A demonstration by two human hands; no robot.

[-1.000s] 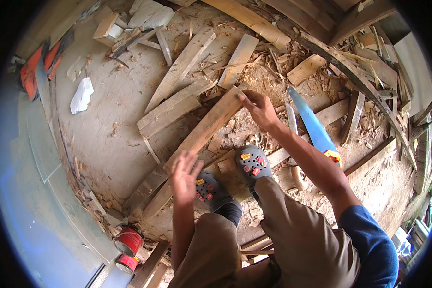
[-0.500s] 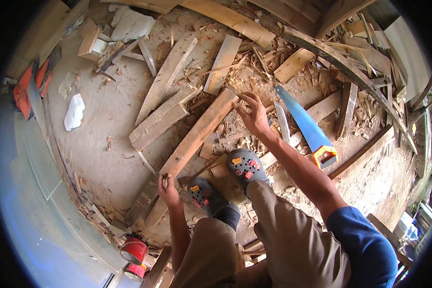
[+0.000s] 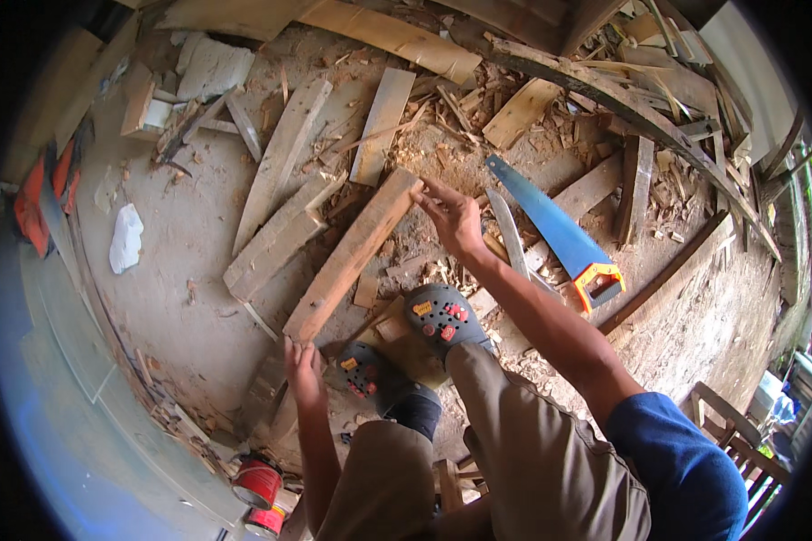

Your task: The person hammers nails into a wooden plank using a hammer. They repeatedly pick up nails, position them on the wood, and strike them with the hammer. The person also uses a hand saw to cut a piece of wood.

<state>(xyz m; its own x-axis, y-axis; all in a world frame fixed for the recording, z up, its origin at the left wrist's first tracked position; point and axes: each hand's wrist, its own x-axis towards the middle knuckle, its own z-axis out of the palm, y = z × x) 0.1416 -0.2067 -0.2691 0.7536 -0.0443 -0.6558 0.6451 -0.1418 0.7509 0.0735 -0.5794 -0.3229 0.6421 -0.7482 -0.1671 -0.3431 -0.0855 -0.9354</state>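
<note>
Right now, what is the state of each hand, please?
Left hand: holding the near end of the wooden board.
Right hand: holding the same board at its far end.

left grip (image 3: 306, 376) | earlier: spread | now: fingers curled against lower end of plank (image 3: 352, 257)

This looks like a woodworking shop: chips (image 3: 684, 194) lie around a saw (image 3: 550, 221), with planks (image 3: 352, 257) to its left

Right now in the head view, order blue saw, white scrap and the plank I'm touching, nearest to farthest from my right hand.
From your right hand:
1. Plank, touching it
2. Blue saw, to the right
3. White scrap, far left
</note>
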